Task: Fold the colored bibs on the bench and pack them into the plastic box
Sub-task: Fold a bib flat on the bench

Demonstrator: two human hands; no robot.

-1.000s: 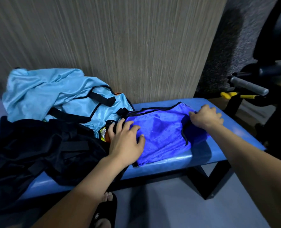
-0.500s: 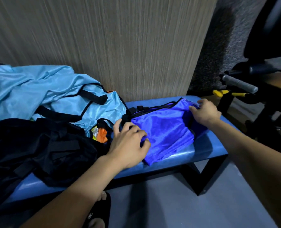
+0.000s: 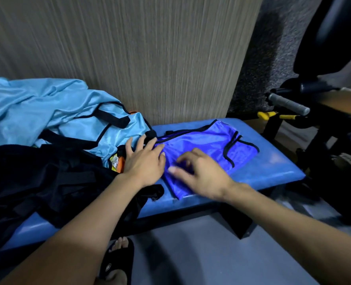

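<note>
- The royal-blue bib [image 3: 203, 145] is shiny, edged with thin black piping, and lies partly folded and flat at the centre of the frame, on the right half of the blue padded bench [image 3: 273, 167].
- Its near corner reaches the bench's front edge; its far edge runs close to the wood-grain wall panel [image 3: 129, 48].
- The left hand [image 3: 143, 161] rests palm-down on the bib's left end, fingers straight and spread, fingertips reaching the black trim.
- The right hand [image 3: 201, 173] sits over the bib's lower middle with fingers loosely bent; it is motion-blurred, and I cannot tell whether it pinches the cloth or only touches it.
- A crumpled light-blue bib [image 3: 47, 112] with black straps fills the upper left of the frame.
- A heap of black bibs [image 3: 36, 177] lies at the lower left, touching the light-blue one.
- A bit of orange and yellow cloth [image 3: 117, 161] shows between these piles, just beside the left hand.
- No box or other container shows in the frame.
- Dark gym equipment [image 3: 324, 120] stands at the right edge.
- A sandalled foot [image 3: 119, 258] is at the bottom centre on the grey floor.
</note>
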